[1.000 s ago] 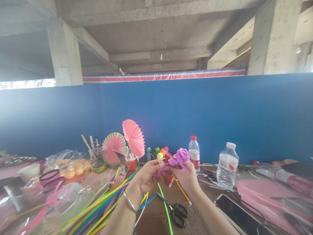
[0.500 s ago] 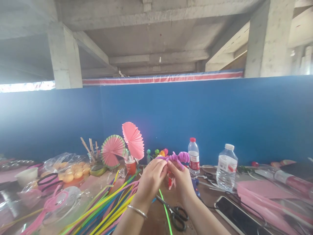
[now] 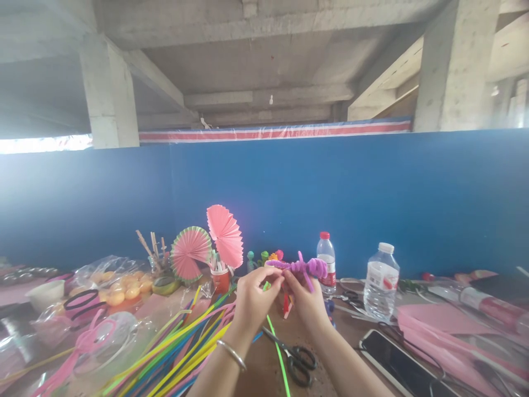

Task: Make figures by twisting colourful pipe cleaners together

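From the head camera, here we are: both hands up at the middle of the table (image 3: 258,377), and between them the star piece, a purple fuzzy flower (image 3: 317,268). It lies on its side, stem toward nine o'clock, coiled head toward three, one loose strand poking upward. The left hand (image 3: 253,298) pinches at the stem, a silver bracelet (image 3: 233,354) round its wrist. The right hand (image 3: 306,300) has a firm grasp just beside it, thumb near the left fingertips, coil above the knuckles; its far fingers are hidden.

Around the hands we go! Black-handled scissors (image 3: 289,352) at five o'clock, lying open, their blades by a bright green strip (image 3: 279,355) at six. A colourful bundle of strips (image 3: 173,358) spreads out at eight. Orange balls (image 3: 128,284) at nine, a green-edged pleated fan (image 3: 192,245) at ten, a pink pleated fan (image 3: 226,236) at eleven. Blue wall (image 3: 264,193) straight up at twelve. Red-capped bottle (image 3: 325,257) at two, white-capped bottle (image 3: 380,281) at three, and the phone (image 3: 405,361), screen dark, at four.
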### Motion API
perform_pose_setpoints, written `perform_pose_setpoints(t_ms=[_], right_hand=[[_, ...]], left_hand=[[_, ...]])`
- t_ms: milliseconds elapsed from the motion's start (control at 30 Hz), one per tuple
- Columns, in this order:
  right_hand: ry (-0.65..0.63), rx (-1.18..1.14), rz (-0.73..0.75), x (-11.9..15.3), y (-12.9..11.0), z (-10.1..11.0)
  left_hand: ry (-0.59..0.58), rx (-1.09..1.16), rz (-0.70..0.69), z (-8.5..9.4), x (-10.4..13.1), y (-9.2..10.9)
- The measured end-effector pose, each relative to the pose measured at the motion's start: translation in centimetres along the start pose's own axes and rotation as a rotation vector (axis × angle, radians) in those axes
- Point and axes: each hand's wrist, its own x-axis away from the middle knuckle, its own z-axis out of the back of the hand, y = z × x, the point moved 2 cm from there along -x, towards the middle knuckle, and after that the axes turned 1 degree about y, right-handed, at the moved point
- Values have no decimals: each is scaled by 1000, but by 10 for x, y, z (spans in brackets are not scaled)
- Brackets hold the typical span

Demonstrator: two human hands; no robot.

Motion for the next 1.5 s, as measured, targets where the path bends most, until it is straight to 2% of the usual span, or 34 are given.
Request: perform_pose_setpoints(t_ms=[100, 233, 367, 600, 767, 867, 1000, 1100, 1233, 1367, 1500], right_hand=[[12, 26, 31, -1, 4, 1], [-55, 53, 100, -3, 9, 2], [-93, 51, 163, -8, 15, 7], [-91, 31, 159, -8, 18, 10], [-93, 69, 171, -5, 16, 9], [-104, 74, 102, -6, 19, 11], [-101, 41, -3, -8, 24, 13], [-94, -1, 1, -8, 23, 12], [-130, -5, 10, -8, 19, 9], [-233, -13, 28, -10, 14, 8], [-230, 27, 95, -12, 9, 10]], left_hand=[[-13, 239, 219, -6, -3, -12], [-66, 676, 474, -11, -4, -23], [-153, 979, 639, -15, -1, -24], [-299, 1180, 661, -23, 6, -24], [-365, 1158, 657, -17, 6, -19], [-347, 1011, 666, -12, 4, -15], [-297, 864, 601, -8, 1, -5], [-309, 875, 583, -7, -1, 0], [-330, 933, 608, -6, -1, -8], [-278, 1015, 612, -6, -1, -18], [-234, 1041, 589, -9, 0, -17]])
